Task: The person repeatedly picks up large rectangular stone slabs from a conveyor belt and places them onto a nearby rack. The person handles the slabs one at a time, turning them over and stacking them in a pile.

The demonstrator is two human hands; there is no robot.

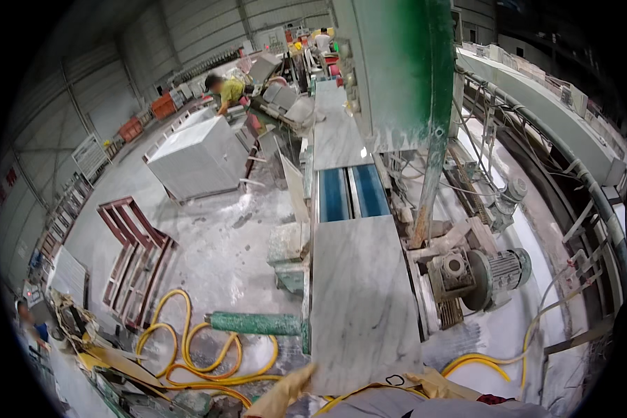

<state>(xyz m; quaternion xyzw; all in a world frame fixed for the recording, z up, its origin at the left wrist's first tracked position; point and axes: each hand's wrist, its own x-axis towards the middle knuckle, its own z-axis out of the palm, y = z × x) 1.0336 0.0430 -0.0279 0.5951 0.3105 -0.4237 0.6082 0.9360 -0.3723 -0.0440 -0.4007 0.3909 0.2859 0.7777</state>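
Observation:
A long white marble slab (362,292) with grey veins lies flat on the conveyor in front of me. My left hand (294,387), in a tan glove, is at the slab's near left corner and seems to touch its edge. My right hand (432,380), also tan-covered, is by the near right corner. The fingers of both hands are too indistinct to make out. Farther along the line lies a second marble slab (339,136), with the blue conveyor belts (336,195) bare between the two slabs.
A green machine housing (397,70) overhangs the line's far right. An electric motor (494,275) sits right of the slab. Yellow hoses (181,341) coil on the left floor near a reddish metal rack (136,265). A person (228,90) stands by a stack of white slabs (198,160).

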